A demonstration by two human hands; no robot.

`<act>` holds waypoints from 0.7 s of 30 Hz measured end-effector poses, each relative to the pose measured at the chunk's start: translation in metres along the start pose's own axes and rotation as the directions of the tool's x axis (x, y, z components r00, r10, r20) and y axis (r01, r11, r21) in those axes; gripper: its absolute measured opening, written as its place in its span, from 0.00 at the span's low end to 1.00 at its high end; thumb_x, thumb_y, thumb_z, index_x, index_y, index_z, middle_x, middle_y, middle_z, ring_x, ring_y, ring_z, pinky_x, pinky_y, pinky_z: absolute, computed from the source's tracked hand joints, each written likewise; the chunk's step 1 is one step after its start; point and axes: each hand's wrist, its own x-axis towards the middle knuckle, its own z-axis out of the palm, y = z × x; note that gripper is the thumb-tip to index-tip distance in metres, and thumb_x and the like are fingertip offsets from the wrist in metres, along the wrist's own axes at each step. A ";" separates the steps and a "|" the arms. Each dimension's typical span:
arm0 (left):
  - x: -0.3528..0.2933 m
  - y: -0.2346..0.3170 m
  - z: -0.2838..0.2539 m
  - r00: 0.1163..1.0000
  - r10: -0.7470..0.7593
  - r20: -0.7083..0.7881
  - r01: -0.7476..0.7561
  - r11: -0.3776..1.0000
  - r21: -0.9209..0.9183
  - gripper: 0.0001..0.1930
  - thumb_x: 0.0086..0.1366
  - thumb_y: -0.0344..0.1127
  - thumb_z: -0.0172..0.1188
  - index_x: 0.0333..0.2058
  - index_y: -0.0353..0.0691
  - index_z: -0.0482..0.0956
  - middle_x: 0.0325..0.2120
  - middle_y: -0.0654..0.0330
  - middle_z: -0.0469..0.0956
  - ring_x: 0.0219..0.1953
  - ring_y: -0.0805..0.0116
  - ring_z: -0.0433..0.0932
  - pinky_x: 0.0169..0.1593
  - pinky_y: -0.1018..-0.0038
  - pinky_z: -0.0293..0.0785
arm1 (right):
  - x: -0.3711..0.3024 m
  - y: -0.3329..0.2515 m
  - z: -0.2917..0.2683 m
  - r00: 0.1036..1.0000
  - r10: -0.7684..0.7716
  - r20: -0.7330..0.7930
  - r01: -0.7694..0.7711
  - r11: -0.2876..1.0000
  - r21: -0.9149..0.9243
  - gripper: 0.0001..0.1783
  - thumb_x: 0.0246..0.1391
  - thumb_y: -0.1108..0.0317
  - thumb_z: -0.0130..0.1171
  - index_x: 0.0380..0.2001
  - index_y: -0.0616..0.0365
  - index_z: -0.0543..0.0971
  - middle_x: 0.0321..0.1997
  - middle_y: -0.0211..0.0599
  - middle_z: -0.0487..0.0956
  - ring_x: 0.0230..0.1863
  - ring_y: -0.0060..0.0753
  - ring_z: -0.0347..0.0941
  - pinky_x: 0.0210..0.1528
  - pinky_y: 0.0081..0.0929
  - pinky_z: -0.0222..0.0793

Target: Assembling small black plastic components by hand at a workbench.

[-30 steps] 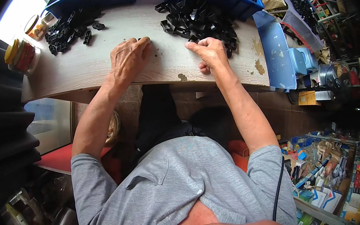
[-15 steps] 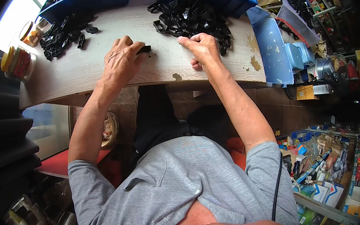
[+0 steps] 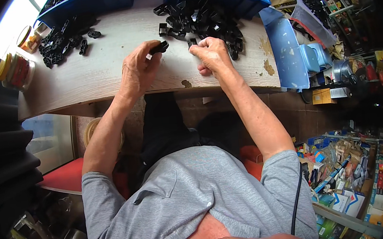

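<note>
My left hand (image 3: 139, 66) holds a black plastic part (image 3: 159, 47) between its thumb and fingers, a little above the table. To its right, my right hand (image 3: 213, 55) is closed in a pinch, with a small black plastic piece (image 3: 192, 41) showing at the thumb tip. A gap separates the two hands. Just beyond my right hand lies a large heap of black plastic parts (image 3: 202, 18). A smaller pile of black parts (image 3: 60, 44) is at the far left, with a few loose ones at its edge.
Two blue bins (image 3: 90, 4) (image 3: 230, 1) with black parts stand along the table's far side. Lidded jars (image 3: 17, 70) sit at the left edge. A translucent blue tub (image 3: 285, 49) stands at the table's right end. Cluttered shelving (image 3: 347, 182) is at lower right.
My left hand has moved right with its black part, toward my right hand. A small black piece now shows at my right thumb tip; the right hand has barely moved.
</note>
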 end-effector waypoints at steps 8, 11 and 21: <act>0.018 0.004 0.027 0.957 0.236 0.172 -0.253 0.963 0.089 0.15 0.65 0.27 0.64 0.50 0.40 0.83 0.44 0.53 0.84 0.43 0.51 0.84 0.47 0.64 0.81 | -0.010 0.006 -0.001 0.975 -0.110 0.192 0.129 0.988 -0.086 0.13 0.49 0.68 0.70 0.35 0.60 0.78 0.19 0.28 0.74 0.14 0.20 0.69 0.14 0.24 0.65; 0.023 0.000 0.030 0.936 0.260 0.236 -0.297 0.945 0.134 0.15 0.64 0.27 0.63 0.50 0.40 0.83 0.44 0.53 0.84 0.44 0.51 0.84 0.47 0.63 0.81 | -0.005 0.015 0.000 0.965 -0.139 0.221 0.143 0.990 -0.001 0.11 0.50 0.72 0.69 0.36 0.60 0.79 0.16 0.27 0.72 0.13 0.19 0.67 0.12 0.23 0.59; 0.032 0.005 0.033 0.824 0.338 0.454 -0.433 0.894 0.120 0.21 0.63 0.25 0.61 0.56 0.45 0.81 0.48 0.53 0.83 0.48 0.52 0.83 0.52 0.62 0.80 | -0.002 0.028 -0.005 0.951 -0.178 0.252 0.146 0.979 0.140 0.11 0.54 0.74 0.66 0.41 0.61 0.79 0.15 0.24 0.72 0.11 0.17 0.66 0.11 0.20 0.52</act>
